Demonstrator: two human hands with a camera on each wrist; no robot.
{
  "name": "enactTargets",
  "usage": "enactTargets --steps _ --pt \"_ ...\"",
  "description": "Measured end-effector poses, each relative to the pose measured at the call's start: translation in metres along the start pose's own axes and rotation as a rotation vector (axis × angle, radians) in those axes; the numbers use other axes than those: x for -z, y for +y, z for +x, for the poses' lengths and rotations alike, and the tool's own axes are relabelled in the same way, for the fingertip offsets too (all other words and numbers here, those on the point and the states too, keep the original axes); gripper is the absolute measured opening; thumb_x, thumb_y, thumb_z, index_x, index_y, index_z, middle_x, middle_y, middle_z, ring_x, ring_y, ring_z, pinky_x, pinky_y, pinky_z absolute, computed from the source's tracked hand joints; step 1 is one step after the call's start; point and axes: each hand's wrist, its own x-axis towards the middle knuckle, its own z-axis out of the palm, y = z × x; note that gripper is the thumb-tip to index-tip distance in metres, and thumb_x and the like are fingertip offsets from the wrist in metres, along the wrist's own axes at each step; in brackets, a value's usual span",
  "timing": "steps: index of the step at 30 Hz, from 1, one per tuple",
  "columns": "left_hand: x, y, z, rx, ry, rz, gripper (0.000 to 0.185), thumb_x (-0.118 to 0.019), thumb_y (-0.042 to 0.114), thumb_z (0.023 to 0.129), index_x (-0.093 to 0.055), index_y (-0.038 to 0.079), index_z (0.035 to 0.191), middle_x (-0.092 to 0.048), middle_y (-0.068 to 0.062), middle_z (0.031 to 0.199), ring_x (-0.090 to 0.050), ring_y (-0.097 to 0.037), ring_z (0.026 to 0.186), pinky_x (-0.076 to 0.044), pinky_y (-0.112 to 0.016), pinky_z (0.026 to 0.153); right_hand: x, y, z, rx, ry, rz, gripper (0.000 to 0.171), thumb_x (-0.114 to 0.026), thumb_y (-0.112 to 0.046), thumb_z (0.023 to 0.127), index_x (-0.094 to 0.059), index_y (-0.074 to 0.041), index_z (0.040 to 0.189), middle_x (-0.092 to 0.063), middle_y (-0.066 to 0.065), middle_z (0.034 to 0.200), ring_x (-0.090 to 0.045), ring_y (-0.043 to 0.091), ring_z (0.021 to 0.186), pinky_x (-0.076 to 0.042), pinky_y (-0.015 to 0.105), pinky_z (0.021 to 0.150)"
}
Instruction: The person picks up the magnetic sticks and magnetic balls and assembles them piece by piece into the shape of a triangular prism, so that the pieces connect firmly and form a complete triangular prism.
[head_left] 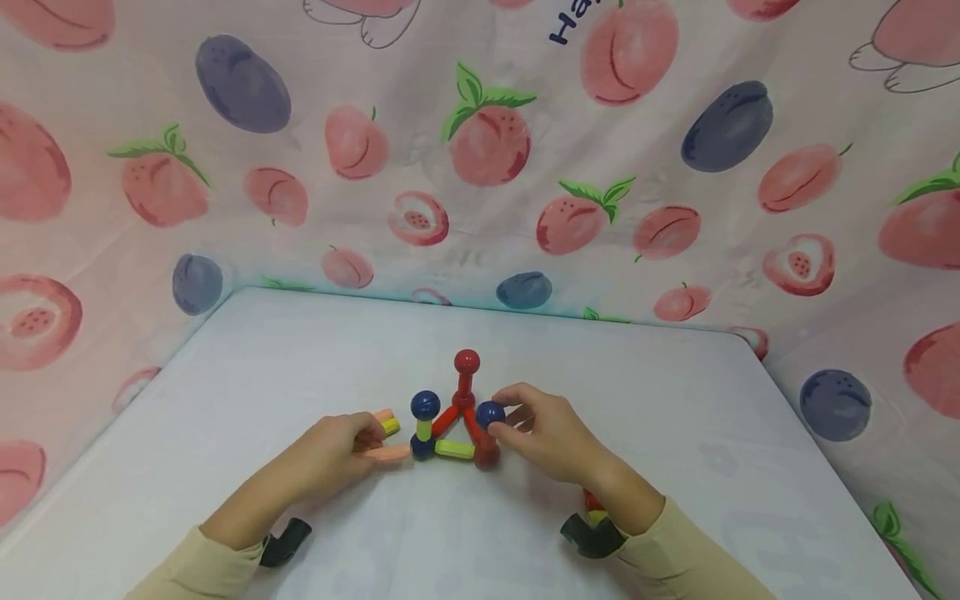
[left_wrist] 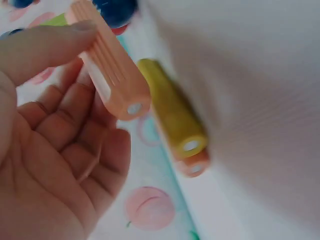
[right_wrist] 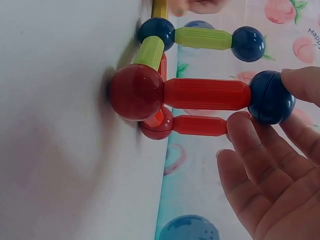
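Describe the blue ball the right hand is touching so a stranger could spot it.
On the white table stands a small rod-and-ball toy frame. At its right side, the right hand pinches a glossy dark blue plastic ball. Unlike the other blue balls, it caps a red rod, not a green one.

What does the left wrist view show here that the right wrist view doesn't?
Only the left wrist view shows the left hand gripping the peach stick, with a loose yellow stick lying on the table behind it. Only the right wrist view shows the right hand with its fingertips on a blue ball capping an upright red stick. Both show the white table and the fruit-print cloth.
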Motion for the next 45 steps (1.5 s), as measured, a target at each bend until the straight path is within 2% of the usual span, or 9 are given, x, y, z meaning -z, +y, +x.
enactTargets --steps 5,9,13,19,23,28,31,37,45 --pt "0.016 0.010 -0.004 -0.069 0.017 -0.092 0.027 -0.080 0.021 0.087 -0.069 0.010 0.110 -0.066 0.005 0.094 -0.060 -0.016 0.088 -0.055 -0.033 0.081 0.000 0.001 0.000 -0.005 -0.002 0.007 0.031 -0.072 -0.019 0.093 -0.061 -0.010 0.122 -0.067 0.003 0.114 -0.067 0.022 0.097 -0.057 0.030 0.077" --pt "0.025 0.017 -0.005 -0.203 0.024 -0.136 0.033 -0.075 0.019 0.091 -0.068 0.007 0.122 -0.064 0.006 0.096 -0.060 -0.014 0.087 -0.055 -0.027 0.078 -0.001 0.002 0.001 -0.016 -0.004 0.008 0.032 -0.071 -0.020 0.094 -0.062 -0.010 0.122 -0.068 0.002 0.112 -0.067 0.022 0.096 -0.057 0.032 0.076" --pt "0.028 0.022 -0.004 -0.327 0.075 -0.159 0.026 -0.074 0.020 0.093 -0.071 0.014 0.118 -0.064 0.010 0.099 -0.060 -0.012 0.088 -0.055 -0.028 0.079 -0.001 0.001 0.001 -0.023 -0.007 0.011 0.032 -0.071 -0.020 0.093 -0.062 -0.010 0.123 -0.067 0.002 0.112 -0.067 0.021 0.095 -0.057 0.033 0.075" --pt "0.026 0.037 0.000 -0.399 0.163 -0.191 0.017 -0.075 0.018 0.092 -0.073 0.021 0.109 -0.065 0.014 0.103 -0.059 -0.012 0.098 -0.053 -0.042 0.087 0.000 0.002 0.001 -0.022 -0.009 0.006 0.032 -0.071 -0.019 0.093 -0.062 -0.010 0.122 -0.067 0.002 0.112 -0.066 0.021 0.096 -0.057 0.032 0.076" --pt "0.020 0.049 0.005 -0.425 0.207 -0.167 0.015 -0.077 0.019 0.091 -0.074 0.020 0.106 -0.065 0.014 0.102 -0.056 -0.012 0.105 -0.051 -0.043 0.090 0.000 0.002 0.001 -0.013 -0.005 -0.001 0.031 -0.071 -0.018 0.093 -0.061 -0.010 0.122 -0.068 0.002 0.113 -0.066 0.021 0.096 -0.056 0.031 0.076" --pt "0.011 0.063 0.015 -0.549 0.246 -0.154 0.010 -0.076 0.026 0.091 -0.075 0.020 0.099 -0.062 0.018 0.089 -0.056 -0.013 0.094 -0.049 -0.035 0.081 0.001 0.002 0.000 0.011 0.006 -0.017 0.031 -0.072 -0.018 0.093 -0.061 -0.009 0.121 -0.068 0.003 0.113 -0.067 0.021 0.096 -0.056 0.030 0.076" --pt "0.007 0.070 0.022 -0.605 0.239 -0.131 0.016 -0.073 0.035 0.093 -0.075 0.020 0.096 -0.059 0.019 0.081 -0.057 -0.013 0.085 -0.046 -0.035 0.081 0.001 0.002 -0.001 0.026 0.012 -0.024 0.031 -0.071 -0.018 0.093 -0.061 -0.008 0.121 -0.068 0.004 0.113 -0.067 0.021 0.095 -0.056 0.029 0.076" --pt "0.004 0.076 0.033 -0.577 0.191 -0.060 0.019 -0.073 0.036 0.093 -0.077 0.018 0.095 -0.062 0.019 0.082 -0.060 -0.012 0.087 -0.046 -0.038 0.087 0.001 0.003 -0.001 0.049 0.013 -0.019 0.032 -0.071 -0.018 0.094 -0.061 -0.008 0.122 -0.068 0.004 0.114 -0.068 0.022 0.095 -0.056 0.027 0.076" --pt "-0.001 0.075 0.038 -0.439 0.104 -0.032 0.026 -0.071 0.042 0.093 -0.077 0.018 0.098 -0.065 0.015 0.087 -0.060 -0.019 0.089 -0.050 -0.031 0.074 0.000 0.004 -0.001 0.084 0.009 -0.005 0.030 -0.070 -0.017 0.094 -0.061 -0.006 0.121 -0.069 0.006 0.114 -0.069 0.021 0.093 -0.055 0.024 0.076"
